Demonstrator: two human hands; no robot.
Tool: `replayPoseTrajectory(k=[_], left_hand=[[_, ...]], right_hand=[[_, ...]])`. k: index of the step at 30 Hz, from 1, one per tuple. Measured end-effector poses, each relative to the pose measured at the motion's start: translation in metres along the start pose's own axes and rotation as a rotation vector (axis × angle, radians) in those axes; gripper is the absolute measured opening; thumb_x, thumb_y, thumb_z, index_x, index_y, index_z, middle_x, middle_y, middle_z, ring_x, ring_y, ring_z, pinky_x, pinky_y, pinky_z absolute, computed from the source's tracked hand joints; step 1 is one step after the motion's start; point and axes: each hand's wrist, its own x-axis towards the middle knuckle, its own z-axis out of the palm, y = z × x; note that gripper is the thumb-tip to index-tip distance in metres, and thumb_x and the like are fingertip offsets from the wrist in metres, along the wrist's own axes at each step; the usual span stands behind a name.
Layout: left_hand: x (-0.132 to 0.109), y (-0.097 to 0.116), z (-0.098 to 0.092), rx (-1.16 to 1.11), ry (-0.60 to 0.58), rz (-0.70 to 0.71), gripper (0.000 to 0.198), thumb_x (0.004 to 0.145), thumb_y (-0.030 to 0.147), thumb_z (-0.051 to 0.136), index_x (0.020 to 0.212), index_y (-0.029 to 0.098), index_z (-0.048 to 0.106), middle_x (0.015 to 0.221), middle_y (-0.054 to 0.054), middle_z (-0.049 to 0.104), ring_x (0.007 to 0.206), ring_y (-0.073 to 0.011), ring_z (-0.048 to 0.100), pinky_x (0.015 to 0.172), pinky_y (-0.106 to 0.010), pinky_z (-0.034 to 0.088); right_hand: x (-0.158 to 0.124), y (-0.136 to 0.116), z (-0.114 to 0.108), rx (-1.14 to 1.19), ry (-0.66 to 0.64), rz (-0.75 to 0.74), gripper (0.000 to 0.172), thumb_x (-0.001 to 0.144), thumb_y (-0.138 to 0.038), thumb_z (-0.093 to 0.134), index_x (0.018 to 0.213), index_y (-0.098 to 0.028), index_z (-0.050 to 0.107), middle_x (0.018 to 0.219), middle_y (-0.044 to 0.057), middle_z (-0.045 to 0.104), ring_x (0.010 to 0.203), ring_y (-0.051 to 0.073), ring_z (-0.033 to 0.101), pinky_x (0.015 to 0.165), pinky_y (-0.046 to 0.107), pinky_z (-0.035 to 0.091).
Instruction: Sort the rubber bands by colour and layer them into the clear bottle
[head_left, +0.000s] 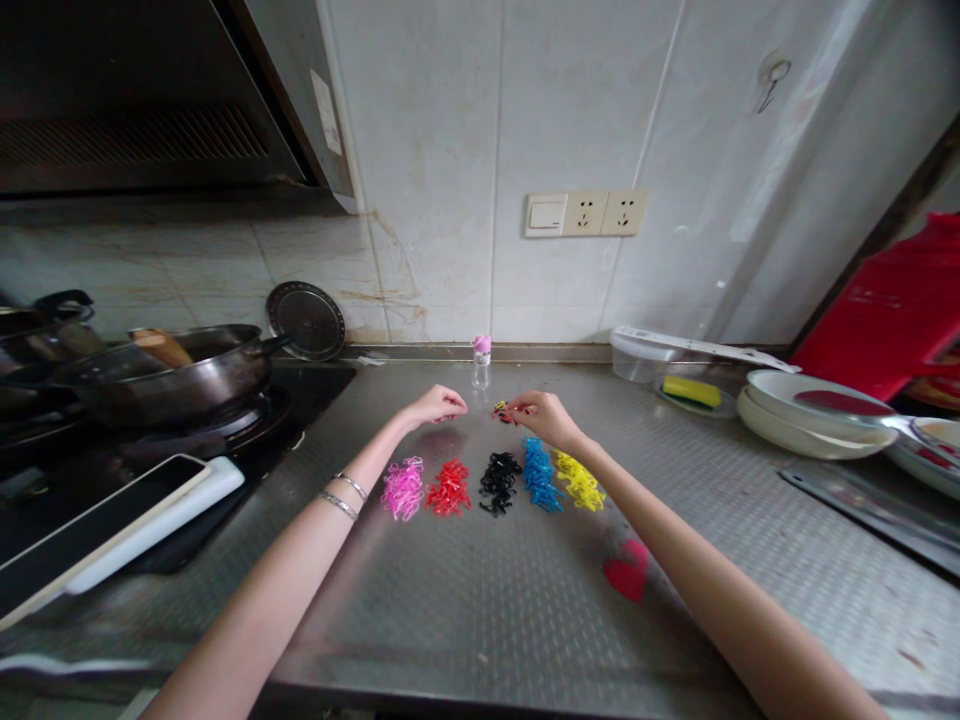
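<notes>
A cluster of small mixed-colour rubber bands [504, 410] is pinched in the fingertips of the right hand [546, 417]. The left hand [439, 403] is drawn to a narrow pinch, possibly on one band. Nearer, bands are kept apart by colour on the textured steel counter [480, 600]: pink pile [403, 488], red pile [448, 488], black pile [499, 482], blue pile [538, 473], yellow pile [579, 481].

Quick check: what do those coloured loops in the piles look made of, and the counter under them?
The coloured loops are probably rubber or elastic: thin, glossy strands lying in limp tangles, though they are too small to be sure. The counter looks like stainless steel, with a dull grey sheen and an embossed dot pattern.
</notes>
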Motion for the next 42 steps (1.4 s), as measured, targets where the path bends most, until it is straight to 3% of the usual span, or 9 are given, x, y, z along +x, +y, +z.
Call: replayPoseTrajectory(k=[9,14,19,24,29,33,36,39,42], left_hand=[[0.000,-0.025,-0.001,-0.012,0.090,-0.079,0.027,0.066,0.030,0.057,0.082,0.009,0.063,0.050,0.002,0.048,0.040,-0.0038,0.033,0.037,-0.016,0.020],[0.005,-0.032,-0.001,0.020,0.115,-0.024,0.026,0.063,0.028,0.059,0.079,0.009,0.065,0.063,-0.003,0.059,0.053,-0.0087,0.047,0.046,-0.018,0.032],[0.006,-0.031,-0.002,0.019,0.104,-0.032,0.026,0.062,0.030,0.060,0.077,0.009,0.065,0.060,-0.002,0.058,0.053,-0.0096,0.048,0.049,-0.019,0.034],[0.003,-0.029,-0.002,0.017,0.092,-0.065,0.026,0.063,0.030,0.059,0.078,0.010,0.064,0.051,0.001,0.052,0.043,-0.0063,0.039,0.040,-0.018,0.026],[0.006,-0.033,0.000,0.001,0.075,-0.093,0.028,0.063,0.031,0.060,0.081,0.011,0.063,0.052,0.002,0.049,0.038,-0.0034,0.032,0.035,-0.016,0.018],[0.009,-0.027,0.006,0.107,0.084,-0.056,0.025,0.064,0.028,0.057,0.079,0.009,0.064,0.052,0.001,0.053,0.039,-0.0047,0.037,0.037,-0.017,0.025],[0.012,-0.015,0.016,0.195,0.105,0.101,0.023,0.065,0.024,0.055,0.078,0.008,0.065,0.062,-0.003,0.060,0.049,-0.0081,0.048,0.047,-0.019,0.036],[0.018,-0.005,0.030,0.287,0.140,0.237,0.022,0.065,0.021,0.055,0.078,0.008,0.066,0.071,-0.007,0.064,0.062,-0.0116,0.054,0.060,-0.021,0.041],[0.025,0.000,0.042,0.406,0.173,0.264,0.023,0.066,0.020,0.055,0.081,0.008,0.067,0.072,-0.008,0.065,0.063,-0.0130,0.055,0.061,-0.023,0.041]], right_hand=[[0.005,-0.088,0.044,-0.052,-0.289,-0.331,0.016,0.073,-0.018,0.054,0.081,-0.020,0.068,0.082,0.002,0.067,0.073,0.012,0.058,0.066,0.021,0.040],[0.011,-0.107,0.066,-0.105,-0.348,-0.415,0.016,0.072,-0.014,0.055,0.081,-0.018,0.068,0.080,0.002,0.067,0.069,0.011,0.058,0.060,0.019,0.039],[0.012,-0.110,0.076,-0.051,-0.361,-0.481,0.016,0.071,-0.012,0.055,0.081,-0.016,0.067,0.079,0.002,0.067,0.070,0.011,0.058,0.061,0.019,0.040],[0.009,-0.089,0.055,-0.047,-0.308,-0.353,0.015,0.073,-0.020,0.055,0.082,-0.020,0.067,0.081,0.001,0.067,0.070,0.011,0.057,0.064,0.020,0.040],[-0.004,-0.034,0.011,-0.070,-0.160,-0.181,0.019,0.076,-0.027,0.052,0.079,-0.016,0.068,0.075,0.003,0.066,0.066,0.011,0.056,0.064,0.021,0.040],[-0.024,0.018,-0.024,-0.112,0.010,0.007,0.029,0.078,-0.034,0.048,0.074,-0.015,0.068,0.073,0.004,0.067,0.066,0.014,0.058,0.064,0.021,0.041],[-0.036,0.046,-0.041,-0.169,0.096,0.122,0.034,0.078,-0.037,0.045,0.068,-0.013,0.067,0.066,0.004,0.066,0.062,0.015,0.058,0.060,0.021,0.040],[-0.042,0.061,-0.047,-0.213,0.128,0.178,0.036,0.077,-0.038,0.044,0.066,-0.013,0.067,0.062,0.004,0.065,0.060,0.014,0.057,0.058,0.020,0.039],[-0.045,0.065,-0.047,-0.263,0.120,0.207,0.037,0.077,-0.041,0.043,0.067,-0.014,0.067,0.062,0.004,0.065,0.059,0.013,0.056,0.058,0.020,0.039]])
